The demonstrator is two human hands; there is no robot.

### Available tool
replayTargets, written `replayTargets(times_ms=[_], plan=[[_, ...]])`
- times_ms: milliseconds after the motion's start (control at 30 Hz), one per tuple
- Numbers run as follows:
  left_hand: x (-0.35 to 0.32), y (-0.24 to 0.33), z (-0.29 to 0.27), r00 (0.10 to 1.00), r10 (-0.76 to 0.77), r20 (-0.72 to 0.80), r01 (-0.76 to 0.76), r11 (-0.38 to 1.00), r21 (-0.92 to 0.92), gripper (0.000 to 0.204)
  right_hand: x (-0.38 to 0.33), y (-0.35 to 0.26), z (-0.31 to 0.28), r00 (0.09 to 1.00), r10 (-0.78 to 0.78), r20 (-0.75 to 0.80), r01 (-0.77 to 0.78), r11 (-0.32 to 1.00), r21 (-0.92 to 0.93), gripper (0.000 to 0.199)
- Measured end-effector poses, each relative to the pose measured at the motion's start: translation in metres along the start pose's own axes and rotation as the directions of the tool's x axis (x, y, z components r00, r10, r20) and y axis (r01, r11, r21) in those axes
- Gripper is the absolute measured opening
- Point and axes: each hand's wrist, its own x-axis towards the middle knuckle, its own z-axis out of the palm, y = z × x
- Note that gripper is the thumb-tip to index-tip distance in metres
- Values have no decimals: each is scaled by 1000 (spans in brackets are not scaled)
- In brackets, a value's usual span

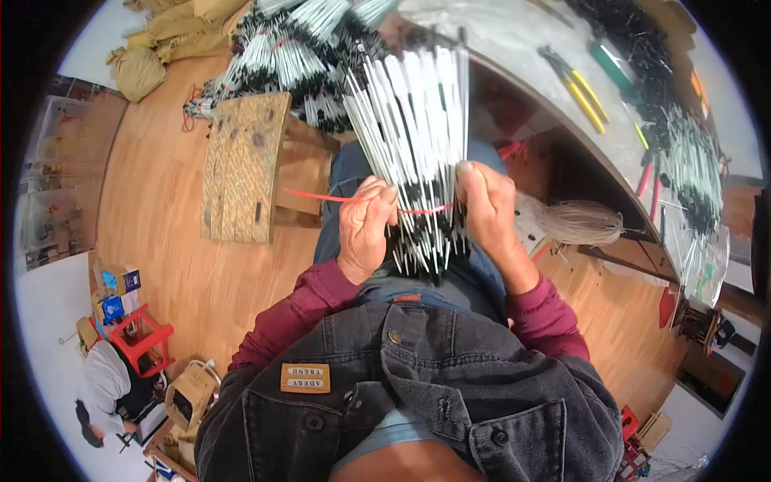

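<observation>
In front of my lap stands a thick bundle of thin whitish rods with black parts, fanned wide at the top and narrower below. A red strap runs around its lower part, and its loose tail sticks out to the left past my fist. My left hand is closed at the bundle's left side, with the strap in its pinch. On the right side my right hand is closed, thumb upward, against the rods near the strap. The fingertips of both hands are partly hidden behind the bundle.
A worn wooden stool stands at the left, with piled rod bundles behind it. On the workbench at right lie yellow-handled pliers and more loose rods. Another person is at lower left near a red stool.
</observation>
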Motion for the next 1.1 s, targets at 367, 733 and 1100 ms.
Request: replayTargets(times_ms=[367,733,1100], plan=[[27,81,41,989,130,66,-117,978,-176,36,62,-62,-76,967,-2,253,3,1000,-5,36],[68,143,40,934,-308,184,352,691,-631,38,80,-80,-108,982,-150,-118,191,759,622,35],[224,192,48,953,41,300,191,689,-699,31,227,-63,-158,925,-364,-110,219,274,936,20]])
